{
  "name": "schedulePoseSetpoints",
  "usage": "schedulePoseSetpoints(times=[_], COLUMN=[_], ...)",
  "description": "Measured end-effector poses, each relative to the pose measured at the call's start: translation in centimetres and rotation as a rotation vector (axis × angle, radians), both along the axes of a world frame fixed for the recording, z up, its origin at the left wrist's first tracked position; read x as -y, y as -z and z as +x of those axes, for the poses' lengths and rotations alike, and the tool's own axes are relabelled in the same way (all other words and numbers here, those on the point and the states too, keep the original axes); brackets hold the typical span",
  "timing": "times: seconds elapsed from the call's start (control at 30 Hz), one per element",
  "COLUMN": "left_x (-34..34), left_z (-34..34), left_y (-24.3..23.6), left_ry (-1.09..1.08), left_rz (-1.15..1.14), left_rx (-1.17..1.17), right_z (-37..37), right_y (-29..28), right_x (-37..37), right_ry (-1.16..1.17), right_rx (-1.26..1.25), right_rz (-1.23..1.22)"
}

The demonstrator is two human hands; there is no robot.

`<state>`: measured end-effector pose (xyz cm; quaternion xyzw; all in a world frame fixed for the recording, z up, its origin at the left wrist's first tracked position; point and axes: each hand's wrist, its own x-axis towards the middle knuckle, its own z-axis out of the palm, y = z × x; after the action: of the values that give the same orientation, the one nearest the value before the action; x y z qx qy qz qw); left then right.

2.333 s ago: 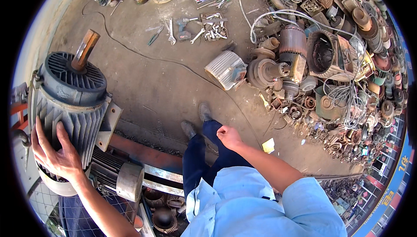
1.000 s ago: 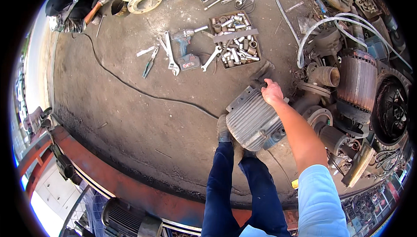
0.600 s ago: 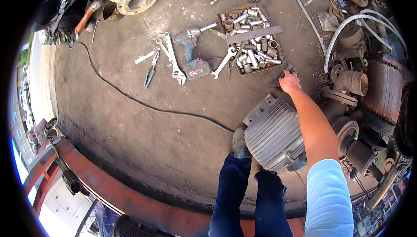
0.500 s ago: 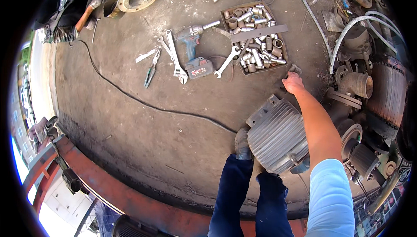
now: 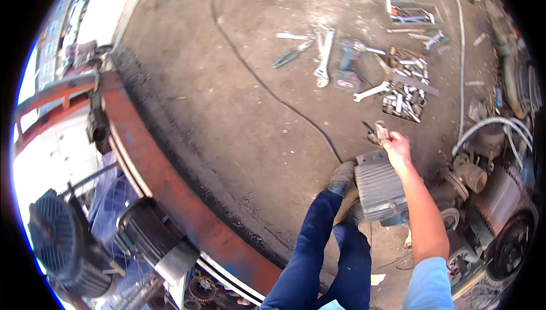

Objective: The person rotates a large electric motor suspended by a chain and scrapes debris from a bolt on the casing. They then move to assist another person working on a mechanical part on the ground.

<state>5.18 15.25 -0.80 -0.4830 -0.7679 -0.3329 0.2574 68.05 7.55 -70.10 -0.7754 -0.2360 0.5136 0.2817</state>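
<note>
My right hand (image 5: 396, 146) is closed on a small dirty grey crumpled piece with dark parts (image 5: 377, 132), perhaps a rag or a glove; its exact kind cannot be made out. Hand and piece are above the far edge of a finned grey motor housing (image 5: 380, 188), which stands on the ground beside my boots. My left hand is out of view. Beyond the right hand lies a tray of sockets (image 5: 421, 118) with a flat metal strip across it. An open-end wrench (image 5: 372, 90), a cordless impact wrench (image 5: 347, 63), an adjustable wrench (image 5: 323, 68) and pliers (image 5: 293, 54) lie left of the tray.
A dark cable (image 5: 267, 89) runs over the ground to my boot. Pump and motor parts (image 5: 475, 173) crowd the right side, with a pale hose (image 5: 490, 123) among them. To the left runs a red steel beam (image 5: 170, 179), with dark motors (image 5: 151, 233) beyond it.
My view has swung left and down. My right hand has come up from the ground by the socket tray with the grey piece in it. The co-worker's hands have left the view.
</note>
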Motion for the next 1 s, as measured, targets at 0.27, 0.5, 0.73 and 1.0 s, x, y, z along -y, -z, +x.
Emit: schedulePoseSetpoints(times=[0.27,0.5,0.73,1.0], left_x=[-1.6,1.4,1.5,3.1], left_z=[-4.2,-4.6,-3.2,-2.2], left_y=[-2.7,-2.9,-3.1,-3.6], left_ry=[0.286,0.402,0.518,0.59], left_rz=[-0.218,-0.179,-0.123,-0.121], left_rx=[-0.229,-0.271,-0.255,-0.219], right_z=[-19.0,-32.8,-44.4,-45.7], right_y=[-33.2,-57.6,-66.4,-66.5], right_x=[-2.1,-5.5,-7.6,-5.3], right_ry=[-0.126,-0.399,-0.446,-0.421], right_rx=[-0.282,-0.122,0.238,0.448], right_rz=[0.413,1.076,1.45,1.435])
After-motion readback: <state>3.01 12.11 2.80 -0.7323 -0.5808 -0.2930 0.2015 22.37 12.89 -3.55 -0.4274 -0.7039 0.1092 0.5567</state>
